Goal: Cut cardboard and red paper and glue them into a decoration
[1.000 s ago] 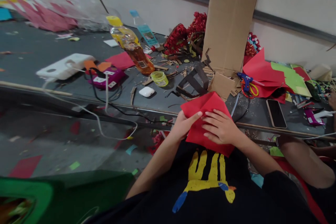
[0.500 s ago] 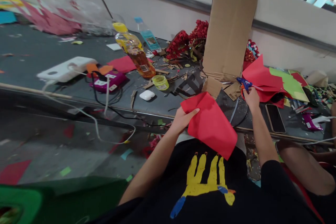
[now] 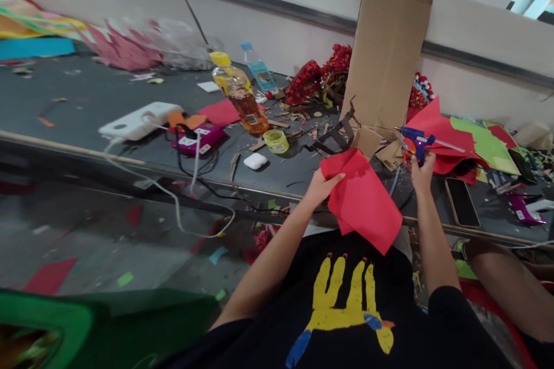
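A folded sheet of red paper (image 3: 366,202) hangs from my left hand (image 3: 325,185), thumb on top and the other fingers hidden beneath it. The paper's lower part lies over the front of my shirt. In my right hand (image 3: 423,173) is a blue glue gun (image 3: 418,139), its nozzle pointing left and a clear glue stick jutting from the back. Close to the nozzle lie a torn cardboard piece (image 3: 390,155) and a black, frame-like strip (image 3: 340,137). Behind them a tall cardboard sheet (image 3: 389,52) leans on the wall.
Left on the bench (image 3: 164,170) are a tea bottle (image 3: 242,95), a yellow tub (image 3: 276,141), a white earbud case (image 3: 255,161) and a power strip (image 3: 141,121) with trailing cords. A phone (image 3: 462,202) lies to the right. Beside me shows another person's leg (image 3: 506,282).
The view has shifted, so the bench appears lower and further right. My right hand has lifted the glue gun slightly off the papers. The red paper has turned a little in my left hand.
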A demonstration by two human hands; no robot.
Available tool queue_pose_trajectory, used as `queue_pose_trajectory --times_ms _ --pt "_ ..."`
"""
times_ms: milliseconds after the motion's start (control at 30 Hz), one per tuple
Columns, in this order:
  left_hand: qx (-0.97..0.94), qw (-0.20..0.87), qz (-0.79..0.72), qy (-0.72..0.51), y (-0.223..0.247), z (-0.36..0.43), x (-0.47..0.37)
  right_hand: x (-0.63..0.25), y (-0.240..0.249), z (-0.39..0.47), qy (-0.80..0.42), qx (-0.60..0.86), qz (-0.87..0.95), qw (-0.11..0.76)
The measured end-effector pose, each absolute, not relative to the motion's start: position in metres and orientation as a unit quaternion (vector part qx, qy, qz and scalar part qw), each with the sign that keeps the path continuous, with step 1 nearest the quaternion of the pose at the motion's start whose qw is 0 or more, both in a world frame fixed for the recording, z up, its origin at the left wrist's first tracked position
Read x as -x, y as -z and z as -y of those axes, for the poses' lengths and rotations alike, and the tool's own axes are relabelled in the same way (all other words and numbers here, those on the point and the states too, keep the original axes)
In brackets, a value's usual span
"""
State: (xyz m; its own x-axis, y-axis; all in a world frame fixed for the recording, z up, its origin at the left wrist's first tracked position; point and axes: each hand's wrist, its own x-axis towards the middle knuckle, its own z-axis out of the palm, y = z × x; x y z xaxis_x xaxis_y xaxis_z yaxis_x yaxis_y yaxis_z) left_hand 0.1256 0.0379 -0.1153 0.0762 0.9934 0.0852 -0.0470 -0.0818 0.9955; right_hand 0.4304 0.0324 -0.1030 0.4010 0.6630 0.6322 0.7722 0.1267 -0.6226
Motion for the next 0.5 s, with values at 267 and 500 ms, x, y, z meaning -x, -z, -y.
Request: queue_pose_trajectory --times_ms 267,500 --pt "-0.525 0.533 -0.439 -0.497 0.116 -0.039 -0.125 -0.392 0.105 0.008 0.002 0.636 0.535 0.556" --pt "-0.519 0.556 -0.438 -0.479 0.11 -0.036 -0.126 -0.382 0.104 0.01 0.06 0.679 0.545 0.488"
